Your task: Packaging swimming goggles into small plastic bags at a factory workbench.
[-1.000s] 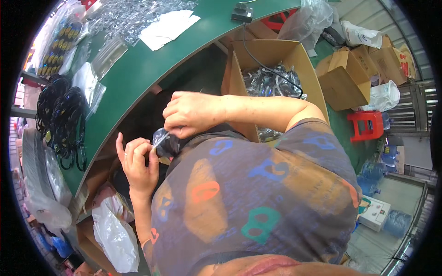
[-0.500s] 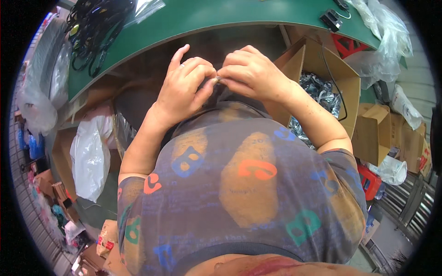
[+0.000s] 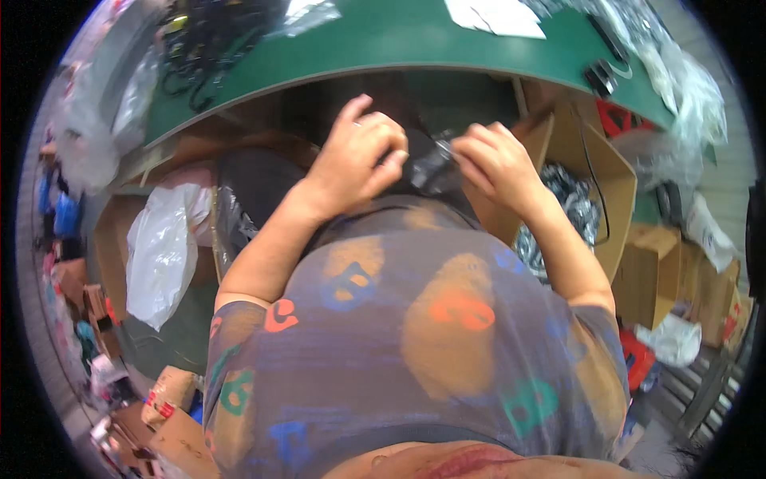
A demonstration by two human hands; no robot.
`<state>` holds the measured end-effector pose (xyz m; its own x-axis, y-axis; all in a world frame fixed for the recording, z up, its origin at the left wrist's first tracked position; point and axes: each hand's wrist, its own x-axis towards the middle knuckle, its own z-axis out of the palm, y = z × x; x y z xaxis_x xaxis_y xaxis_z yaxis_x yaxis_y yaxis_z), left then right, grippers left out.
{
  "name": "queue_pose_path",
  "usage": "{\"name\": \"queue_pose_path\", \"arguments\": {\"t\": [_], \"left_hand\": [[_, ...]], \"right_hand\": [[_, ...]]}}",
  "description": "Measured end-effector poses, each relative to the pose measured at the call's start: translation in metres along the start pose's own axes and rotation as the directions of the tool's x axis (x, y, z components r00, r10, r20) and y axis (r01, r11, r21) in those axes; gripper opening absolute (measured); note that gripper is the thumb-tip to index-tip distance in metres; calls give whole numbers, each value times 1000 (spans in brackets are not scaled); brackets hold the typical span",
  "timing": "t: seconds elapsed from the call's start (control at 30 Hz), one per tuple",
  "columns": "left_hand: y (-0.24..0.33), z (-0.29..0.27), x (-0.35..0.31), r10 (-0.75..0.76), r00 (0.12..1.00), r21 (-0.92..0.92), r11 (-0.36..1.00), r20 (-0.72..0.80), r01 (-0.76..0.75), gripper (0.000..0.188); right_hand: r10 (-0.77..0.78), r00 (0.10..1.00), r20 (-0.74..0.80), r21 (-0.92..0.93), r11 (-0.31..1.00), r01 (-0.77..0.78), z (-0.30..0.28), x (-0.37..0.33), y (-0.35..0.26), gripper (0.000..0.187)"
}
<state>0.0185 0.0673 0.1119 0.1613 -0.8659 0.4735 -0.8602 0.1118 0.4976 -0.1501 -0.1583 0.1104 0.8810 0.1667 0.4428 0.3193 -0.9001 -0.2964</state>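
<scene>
My right hand [image 3: 499,168] is closed on a small shiny plastic bag [image 3: 433,169]. The bag hangs from its fingertips to the left, see-through and dark against the lap. Motion blurs it, and whether anything lies inside cannot be made out. Just left of the bag, apart from the right hand, is my left hand [image 3: 359,164]. Its thumb and forefinger are drawn together in a pinch, while another finger points up. Whatever that pinch may hold is too small or blurred to name. Both hands are in front of my body, short of the table edge.
Beyond the hands curves a green table [image 3: 383,52] with black cables [image 3: 211,48], white paper [image 3: 499,16] and a small black device [image 3: 600,78]. To the right, a cardboard box [image 3: 618,203] contains shiny silvery packets [image 3: 570,195]. A white plastic bag [image 3: 163,251] drapes over a box at left.
My hands met at the fingertips before; now they are apart. The right hand has moved right and slightly down, with the plastic bag showing from it. The whole view has shifted slightly.
</scene>
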Motion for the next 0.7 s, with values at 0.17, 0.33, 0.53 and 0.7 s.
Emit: {"name": "queue_pose_path", "arguments": {"t": [0.17, 0.33, 0.53, 0.7], "left_hand": [[-2, 20, 4, -48, 999, -186, 981, 10, 49, 41], [0, 27, 1, 47, 982, -60, 996, -183, -59, 10], [10, 8, 2, 129, 969, 114, 988, -212, -107, 13], [13, -11, 9, 118, 966, 122, 988, -232, -92, 12]], "right_hand": [[-46, 997, 66, 9, 999, 46, -6, 15, -17, 18], [-77, 995, 59, 19, 997, 76, -8, 27, -25, 17], [-82, 992, 93, -2, 997, 82, -8, 29, -15, 18], [-81, 995, 61, -27, 996, 82, -21, 25, -5, 14]]}}
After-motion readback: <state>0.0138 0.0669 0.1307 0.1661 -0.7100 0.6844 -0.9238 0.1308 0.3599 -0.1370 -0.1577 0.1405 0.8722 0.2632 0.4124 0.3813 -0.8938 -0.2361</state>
